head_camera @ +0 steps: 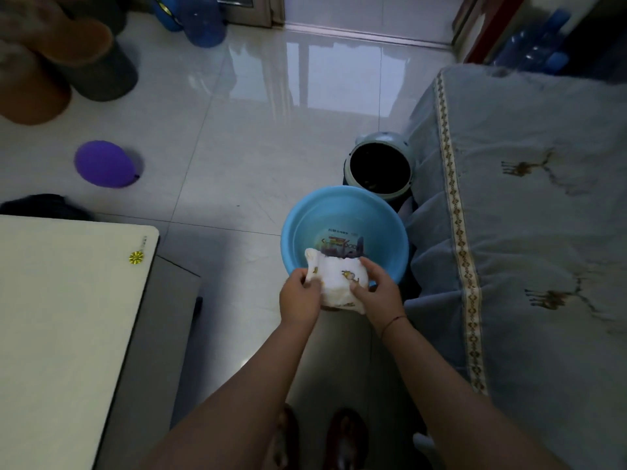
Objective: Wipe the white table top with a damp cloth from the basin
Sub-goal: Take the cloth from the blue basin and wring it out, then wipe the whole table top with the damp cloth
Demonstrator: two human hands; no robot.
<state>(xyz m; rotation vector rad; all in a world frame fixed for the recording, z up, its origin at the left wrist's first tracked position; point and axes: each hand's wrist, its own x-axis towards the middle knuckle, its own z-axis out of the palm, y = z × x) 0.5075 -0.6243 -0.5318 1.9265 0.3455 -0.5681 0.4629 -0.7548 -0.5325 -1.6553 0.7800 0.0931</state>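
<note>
A white cloth (339, 281) with small yellow prints is bunched between both my hands above the near rim of a blue basin (390, 239). My left hand (300, 296) grips its left side and my right hand (375, 291) grips its right side. The basin stands on the tiled floor and has a printed picture on its bottom. The white table top (61, 317) lies at the lower left, with a small gold sticker (136, 257) near its far right corner.
A round dark bin (380, 166) stands just beyond the basin. A sofa with a grey-blue cover (526, 215) fills the right side. A purple balloon (103, 163) lies on the floor at the left. My feet (319, 439) are below the arms.
</note>
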